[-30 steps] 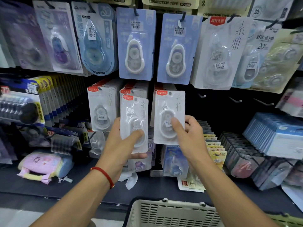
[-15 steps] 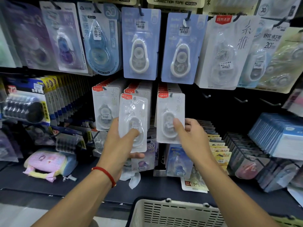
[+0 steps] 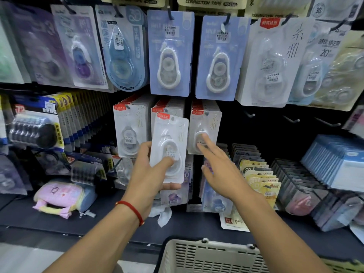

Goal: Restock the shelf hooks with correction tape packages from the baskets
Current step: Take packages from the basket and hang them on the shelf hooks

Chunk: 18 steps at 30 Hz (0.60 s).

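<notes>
The cream basket (image 3: 214,257) is sitting at the bottom edge, its inside hidden. The left hand (image 3: 149,174) is gripping a white correction tape package (image 3: 169,148), fingers clenched on it, before the middle hook stack (image 3: 167,109). The right hand (image 3: 220,170) is touching the right-hand stack (image 3: 205,131) with released fingers, beside bare hooks (image 3: 291,120).

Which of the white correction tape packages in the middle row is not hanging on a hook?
The tilted white package gripped in the left hand, in front of the middle stack. The others hang straight on their hooks.
</notes>
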Each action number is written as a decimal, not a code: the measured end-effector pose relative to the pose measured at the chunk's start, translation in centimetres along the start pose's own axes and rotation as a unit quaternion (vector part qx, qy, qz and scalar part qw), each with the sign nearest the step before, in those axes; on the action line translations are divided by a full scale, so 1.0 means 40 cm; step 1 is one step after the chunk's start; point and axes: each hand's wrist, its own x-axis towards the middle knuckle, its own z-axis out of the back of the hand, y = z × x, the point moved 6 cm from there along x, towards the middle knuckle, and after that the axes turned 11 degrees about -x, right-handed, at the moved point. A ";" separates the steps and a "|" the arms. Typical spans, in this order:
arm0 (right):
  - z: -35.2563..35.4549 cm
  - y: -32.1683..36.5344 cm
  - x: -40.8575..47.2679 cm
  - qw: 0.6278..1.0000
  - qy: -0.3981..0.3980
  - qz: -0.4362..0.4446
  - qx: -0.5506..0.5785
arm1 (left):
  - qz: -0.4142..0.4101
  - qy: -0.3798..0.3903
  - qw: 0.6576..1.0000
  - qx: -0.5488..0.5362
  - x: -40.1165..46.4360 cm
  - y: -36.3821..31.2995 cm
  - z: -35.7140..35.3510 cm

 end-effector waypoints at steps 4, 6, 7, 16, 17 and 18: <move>0.045 0.003 -0.020 0.985 -0.108 -0.056 0.123 | 0.018 0.029 0.999 -0.021 0.005 0.008 -0.017; 0.059 0.007 -0.028 0.949 -0.117 -0.101 0.275 | 0.024 0.053 0.998 -0.017 0.004 0.012 -0.031; 0.060 0.016 -0.028 0.927 -0.095 -0.105 0.347 | 0.026 0.069 0.997 -0.009 0.003 0.015 -0.041; 0.086 -0.013 -0.044 0.851 -0.156 -0.208 0.456 | -0.017 0.093 0.992 0.079 0.006 0.037 -0.096; 0.088 -0.018 -0.047 0.852 -0.155 -0.207 0.455 | -0.026 0.100 0.990 0.098 0.005 0.037 -0.099; 0.090 -0.020 -0.050 0.855 -0.155 -0.202 0.452 | -0.034 0.105 0.988 0.112 0.004 0.035 -0.101</move>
